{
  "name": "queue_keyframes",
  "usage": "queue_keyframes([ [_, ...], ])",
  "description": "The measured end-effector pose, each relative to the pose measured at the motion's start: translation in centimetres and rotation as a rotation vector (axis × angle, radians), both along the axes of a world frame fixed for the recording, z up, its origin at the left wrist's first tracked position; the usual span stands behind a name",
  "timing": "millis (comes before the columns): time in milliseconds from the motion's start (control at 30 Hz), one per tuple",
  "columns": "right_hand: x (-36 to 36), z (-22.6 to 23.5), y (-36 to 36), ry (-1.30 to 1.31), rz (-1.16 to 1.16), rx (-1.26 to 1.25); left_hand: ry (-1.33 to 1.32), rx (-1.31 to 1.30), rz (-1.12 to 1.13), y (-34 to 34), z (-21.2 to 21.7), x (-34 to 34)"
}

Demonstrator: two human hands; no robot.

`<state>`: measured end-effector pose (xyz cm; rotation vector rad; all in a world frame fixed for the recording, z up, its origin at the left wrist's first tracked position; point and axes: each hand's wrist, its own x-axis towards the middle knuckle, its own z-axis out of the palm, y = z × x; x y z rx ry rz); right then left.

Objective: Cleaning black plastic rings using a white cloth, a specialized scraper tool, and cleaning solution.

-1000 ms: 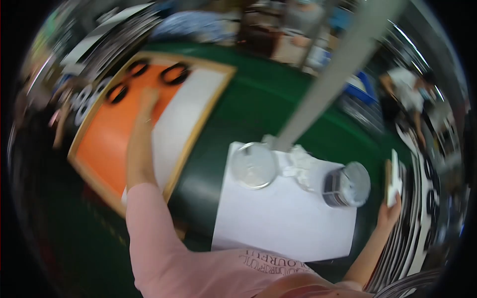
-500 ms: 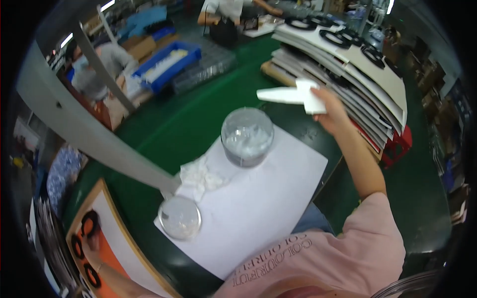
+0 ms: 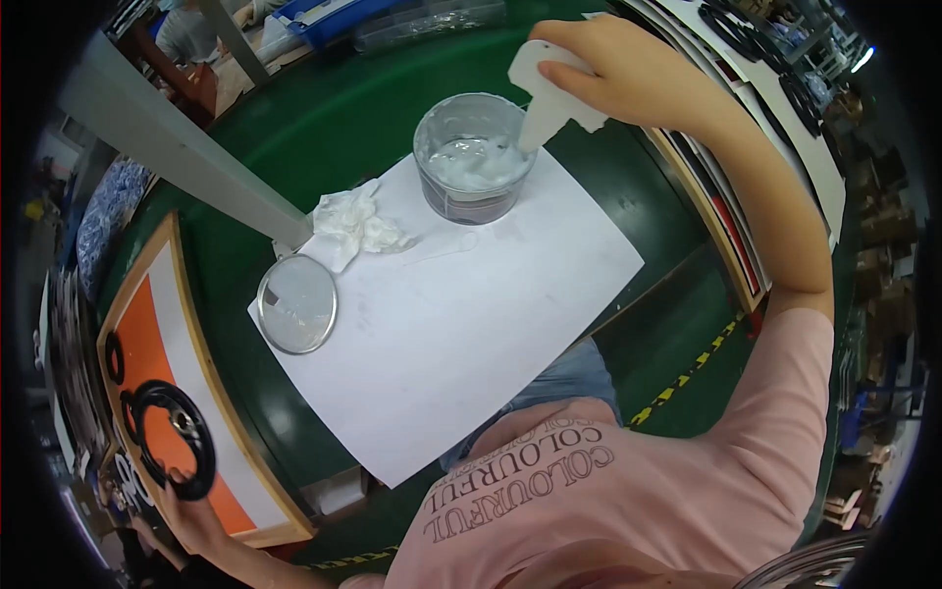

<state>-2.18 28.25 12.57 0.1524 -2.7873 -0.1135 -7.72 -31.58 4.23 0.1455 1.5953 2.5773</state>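
My right hand grips a white flat plastic scraper. The scraper's narrow end points down at the right rim of a clear round tub, which holds whitish paste. Whether its tip touches the paste I cannot tell. At the lower left, my left hand is closed on the near edge of a black ring with a small metallic spot. That ring looks raised above a wood-framed orange and white board, where other black rings lie.
White paper covers the green table beneath the tub. A crumpled tissue and a round clear lid lie near a grey post. Stacked boards with black rings stand at right. Another person sits beyond the table.
My right hand has brought the scraper to the tub, turning its narrow end downward. My left hand now has a black ring raised toward me. The head view has shifted.
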Motion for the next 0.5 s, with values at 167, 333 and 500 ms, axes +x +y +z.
queue_keyframes([
  [167,0.2,1.5,-1.1,-0.259,-0.113,-0.302,0.040,-0.178,-0.187,4.2,-0.2,3.4],
  [333,0.9,-0.3,2.4,-0.348,-0.271,-0.889,-0.008,-0.077,-0.404,13.1,-2.3,2.7],
  [500,-1.2,-3.4,4.3,-0.391,-0.273,-1.417,-0.110,-0.124,-0.426,16.1,-4.5,3.0],
])
